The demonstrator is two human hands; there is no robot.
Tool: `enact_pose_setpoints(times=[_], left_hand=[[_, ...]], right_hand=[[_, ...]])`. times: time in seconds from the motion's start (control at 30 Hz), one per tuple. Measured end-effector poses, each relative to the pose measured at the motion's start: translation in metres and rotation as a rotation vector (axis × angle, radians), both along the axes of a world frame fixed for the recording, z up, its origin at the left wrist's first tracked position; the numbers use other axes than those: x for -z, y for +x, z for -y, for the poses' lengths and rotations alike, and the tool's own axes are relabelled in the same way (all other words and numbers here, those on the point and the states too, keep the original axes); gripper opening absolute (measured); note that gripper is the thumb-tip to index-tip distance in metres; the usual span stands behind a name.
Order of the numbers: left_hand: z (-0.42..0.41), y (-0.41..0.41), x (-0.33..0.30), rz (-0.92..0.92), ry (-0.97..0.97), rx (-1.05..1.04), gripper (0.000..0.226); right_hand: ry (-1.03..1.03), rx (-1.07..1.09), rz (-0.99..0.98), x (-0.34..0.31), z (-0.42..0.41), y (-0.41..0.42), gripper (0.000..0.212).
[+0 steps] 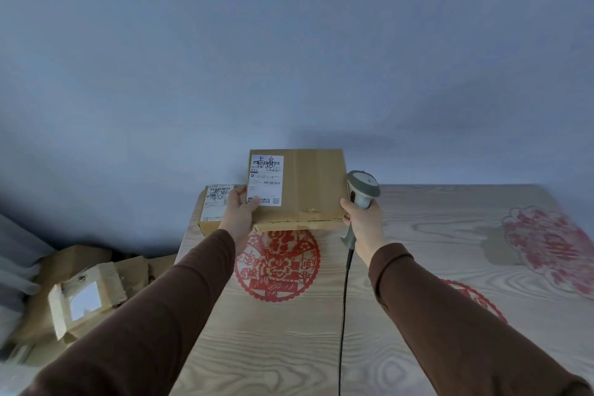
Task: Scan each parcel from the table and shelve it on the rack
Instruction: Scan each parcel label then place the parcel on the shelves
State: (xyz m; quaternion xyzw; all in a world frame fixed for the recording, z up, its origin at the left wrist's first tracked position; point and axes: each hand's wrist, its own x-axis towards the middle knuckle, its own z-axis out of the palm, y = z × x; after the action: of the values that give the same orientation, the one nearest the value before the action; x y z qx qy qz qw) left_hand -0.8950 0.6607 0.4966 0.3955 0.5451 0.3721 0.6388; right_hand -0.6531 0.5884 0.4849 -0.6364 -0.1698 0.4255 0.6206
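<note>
A brown cardboard parcel [308,186] with a white shipping label [266,179] is tilted up above the far end of the wooden table [289,347]. My left hand [239,212] grips its left edge, thumb on the label. My right hand [363,219] holds a grey barcode scanner [362,190] by its handle, right beside the parcel's right edge, fingertips touching the box's lower right corner. A second, smaller labelled parcel [214,209] lies on the table's far left corner, behind my left hand. No rack is in view.
The scanner's black cable [344,315] runs down the table toward me. Red paper-cut decorations [278,267] lie on the tabletop. Torn cardboard boxes [86,292] are piled on the floor to the left. A blue-grey wall [289,58] stands behind the table.
</note>
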Motion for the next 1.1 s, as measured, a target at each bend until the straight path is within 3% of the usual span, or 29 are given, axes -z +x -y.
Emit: enact_pose_setpoints(times=[0.13, 0.3, 0.47, 0.7, 0.93, 1.1], left_hand=[[0.044, 0.029, -0.052, 0.032, 0.108, 0.001, 0.030], [0.123, 0.069, -0.123, 0.174, 0.123, -0.083, 0.033], [0.201, 0.104, -0.171, 0.148, 0.284, -0.103, 0.023], [0.285, 0.147, -0.229, 0.576, 0.176, 0.062, 0.042], [0.337, 0.158, -0.265, 0.590, 0.343, 0.194, 0.062], [0.349, 0.157, -0.274, 0.624, 0.419, 0.186, 0.057]], right_hand=[[0.082, -0.031, 0.025, -0.041, 0.044, 0.034, 0.037], [0.207, -0.038, 0.003, -0.102, 0.121, 0.080, 0.029], [0.328, -0.050, -0.008, -0.156, 0.204, 0.119, 0.024], [0.454, -0.029, 0.001, -0.221, 0.288, 0.158, 0.024], [0.515, -0.022, 0.093, -0.270, 0.323, 0.170, 0.033], [0.527, -0.030, 0.135, -0.293, 0.336, 0.163, 0.028]])
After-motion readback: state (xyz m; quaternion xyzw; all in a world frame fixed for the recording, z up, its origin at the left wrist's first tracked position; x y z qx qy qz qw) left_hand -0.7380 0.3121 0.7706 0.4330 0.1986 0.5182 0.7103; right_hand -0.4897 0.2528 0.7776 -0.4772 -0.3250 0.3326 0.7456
